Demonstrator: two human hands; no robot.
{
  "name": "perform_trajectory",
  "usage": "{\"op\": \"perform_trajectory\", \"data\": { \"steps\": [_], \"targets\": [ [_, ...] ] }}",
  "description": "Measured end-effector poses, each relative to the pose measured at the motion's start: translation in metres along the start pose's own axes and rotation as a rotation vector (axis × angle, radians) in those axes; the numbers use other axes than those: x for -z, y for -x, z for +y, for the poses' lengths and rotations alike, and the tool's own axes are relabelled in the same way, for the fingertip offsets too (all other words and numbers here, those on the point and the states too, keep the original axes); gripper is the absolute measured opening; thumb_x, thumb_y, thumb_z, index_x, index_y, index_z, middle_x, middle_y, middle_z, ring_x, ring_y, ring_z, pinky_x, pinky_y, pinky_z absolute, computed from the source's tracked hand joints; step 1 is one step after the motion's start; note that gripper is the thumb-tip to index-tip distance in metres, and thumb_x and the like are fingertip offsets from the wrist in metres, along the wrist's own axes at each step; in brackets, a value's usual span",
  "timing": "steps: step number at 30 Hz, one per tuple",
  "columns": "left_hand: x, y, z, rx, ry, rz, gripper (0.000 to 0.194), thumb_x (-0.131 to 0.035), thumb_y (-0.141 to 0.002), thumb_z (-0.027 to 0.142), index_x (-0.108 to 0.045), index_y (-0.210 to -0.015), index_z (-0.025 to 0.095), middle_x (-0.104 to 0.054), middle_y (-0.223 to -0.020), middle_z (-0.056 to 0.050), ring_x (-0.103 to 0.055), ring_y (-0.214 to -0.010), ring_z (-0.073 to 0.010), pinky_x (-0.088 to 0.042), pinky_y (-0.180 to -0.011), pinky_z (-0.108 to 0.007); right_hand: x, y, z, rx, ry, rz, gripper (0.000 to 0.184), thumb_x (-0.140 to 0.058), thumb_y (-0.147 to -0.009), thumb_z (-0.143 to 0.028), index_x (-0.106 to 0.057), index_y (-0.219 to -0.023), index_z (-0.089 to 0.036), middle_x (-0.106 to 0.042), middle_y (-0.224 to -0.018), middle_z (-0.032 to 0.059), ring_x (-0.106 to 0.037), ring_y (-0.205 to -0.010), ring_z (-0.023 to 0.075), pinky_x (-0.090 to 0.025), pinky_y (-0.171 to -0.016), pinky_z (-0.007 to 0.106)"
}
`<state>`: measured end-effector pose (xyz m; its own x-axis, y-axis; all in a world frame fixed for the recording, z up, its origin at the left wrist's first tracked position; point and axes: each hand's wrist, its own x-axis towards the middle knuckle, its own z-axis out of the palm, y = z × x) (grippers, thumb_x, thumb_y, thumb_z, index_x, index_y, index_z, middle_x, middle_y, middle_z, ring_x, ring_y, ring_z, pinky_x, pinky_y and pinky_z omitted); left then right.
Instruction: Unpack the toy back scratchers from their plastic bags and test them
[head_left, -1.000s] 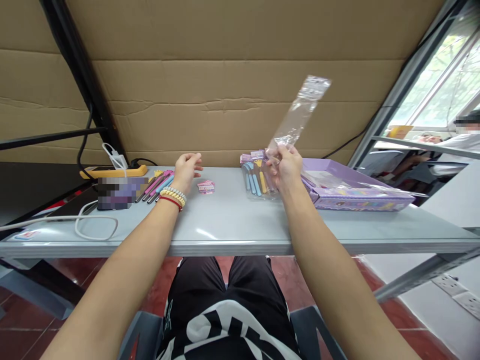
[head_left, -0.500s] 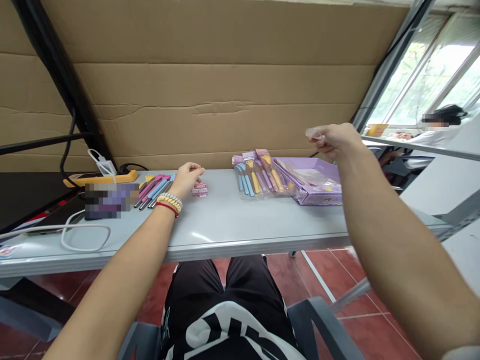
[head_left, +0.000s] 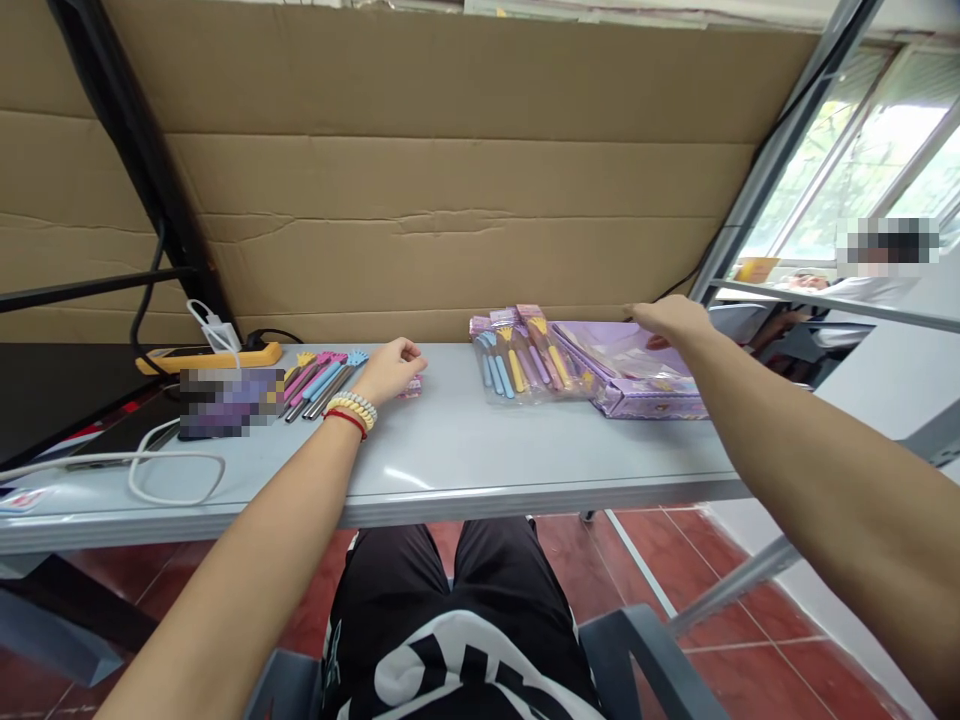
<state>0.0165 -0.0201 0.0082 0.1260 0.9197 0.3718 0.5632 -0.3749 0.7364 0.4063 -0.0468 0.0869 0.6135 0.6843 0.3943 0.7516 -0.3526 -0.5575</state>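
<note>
My left hand (head_left: 392, 368) rests on the table with its fingers loosely curled and nothing visible in them. Beneath its fingertips a small pink card stack (head_left: 412, 386) is partly covered. Just left of the wrist lie several silicone-headed utensils (head_left: 319, 383), in yellow, pink and blue with metal ends. My right hand (head_left: 670, 320) is over the back of an open purple box (head_left: 645, 402), fingers apart and pointing left. Clear plastic sheets (head_left: 626, 358) lie inside that box. Beside it is a group of packed utensils in clear bags (head_left: 517, 360) with pink header cards.
At the left lie a blurred purple object (head_left: 232, 402), a white cable (head_left: 176, 458) and a yellow power strip (head_left: 169, 360). A cardboard panel (head_left: 450, 180) stands behind the table (head_left: 480, 455). A metal post (head_left: 780, 150) rises at the right; another person (head_left: 885, 275) sits beyond it.
My right hand has lowered toward the purple box, and the translucent scrap at its fingertips is no longer visible. My left hand has shifted slightly right, covering more of the pink cards.
</note>
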Motion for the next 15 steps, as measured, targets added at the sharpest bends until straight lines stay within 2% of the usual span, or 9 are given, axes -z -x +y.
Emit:
{"op": "perform_trajectory", "data": {
  "steps": [1,3,5,7,10,13,15],
  "targets": [
    [0.000,0.000,0.000,0.005,0.006,0.002,0.014,-0.065,-0.069,0.026,-0.059,-0.080,0.020,-0.065,-0.079,-0.002,-0.058,-0.068,-0.0150,-0.044,-0.062,-0.026,0.006,0.002,-0.004,-0.055,0.168,0.014,0.035,-0.064,-0.075,-0.036,-0.066,-0.088,-0.003,-0.064,-0.075,0.0246,-0.065,-0.087,0.0357,-0.046,-0.071,0.044],
    [0.000,-0.001,0.000,0.009,0.009,0.004,0.014,-0.066,-0.068,0.025,-0.059,-0.079,0.020,-0.065,-0.078,-0.001,-0.057,-0.067,-0.0148,-0.044,-0.061,-0.026,0.019,0.006,-0.015,-0.050,0.331,0.043,0.046,-0.063,-0.076,-0.037,-0.065,-0.104,-0.002,-0.063,-0.098,0.0318,-0.059,-0.107,0.0386,-0.043,-0.079,0.043],
    [0.000,-0.002,0.000,0.004,0.002,0.006,0.014,-0.066,-0.068,0.025,-0.060,-0.079,0.020,-0.065,-0.079,-0.002,-0.056,-0.066,-0.0148,-0.043,-0.060,-0.026,0.026,0.011,-0.028,-0.001,0.349,0.060,0.050,-0.060,-0.077,-0.037,-0.064,-0.111,0.000,-0.060,-0.110,0.0341,-0.057,-0.111,0.0379,-0.043,-0.079,0.041],
    [-0.001,-0.001,0.000,-0.009,-0.007,0.004,0.013,-0.066,-0.068,0.024,-0.060,-0.078,0.020,-0.066,-0.079,-0.002,-0.056,-0.066,-0.0151,-0.043,-0.060,-0.026,0.026,0.017,-0.043,0.079,0.329,0.065,0.049,-0.057,-0.079,-0.037,-0.065,-0.109,0.001,-0.061,-0.110,0.0335,-0.059,-0.109,0.0371,-0.043,-0.079,0.040],
    [-0.001,0.000,0.000,-0.029,-0.002,0.003,0.010,-0.066,-0.067,0.023,-0.059,-0.074,0.020,-0.065,-0.077,-0.003,-0.056,-0.064,-0.0154,-0.042,-0.059,-0.027,0.009,0.028,-0.066,0.226,0.264,0.012,0.043,-0.057,-0.077,-0.035,-0.068,-0.103,-0.002,-0.064,-0.107,0.0282,-0.061,-0.104,0.0346,-0.045,-0.080,0.039],
    [0.000,0.001,-0.001,-0.061,-0.080,-0.013,0.007,-0.064,-0.069,0.023,-0.058,-0.070,0.021,-0.066,-0.075,-0.003,-0.057,-0.064,-0.0161,-0.043,-0.061,-0.027,-0.024,0.043,-0.084,0.381,0.184,-0.140,0.032,-0.060,-0.077,-0.034,-0.069,-0.096,-0.010,-0.068,-0.099,0.0193,-0.064,-0.095,0.0284,-0.048,-0.079,0.035],
    [0.000,0.001,-0.002,-0.079,-0.172,-0.058,0.006,-0.061,-0.072,0.024,-0.056,-0.070,0.021,-0.067,-0.076,-0.003,-0.059,-0.063,-0.0162,-0.044,-0.062,-0.027,-0.048,0.056,-0.089,0.406,0.209,-0.218,0.029,-0.061,-0.077,-0.031,-0.069,-0.094,-0.009,-0.068,-0.098,0.0207,-0.065,-0.093,0.0286,-0.049,-0.077,0.035]
  ]
}}
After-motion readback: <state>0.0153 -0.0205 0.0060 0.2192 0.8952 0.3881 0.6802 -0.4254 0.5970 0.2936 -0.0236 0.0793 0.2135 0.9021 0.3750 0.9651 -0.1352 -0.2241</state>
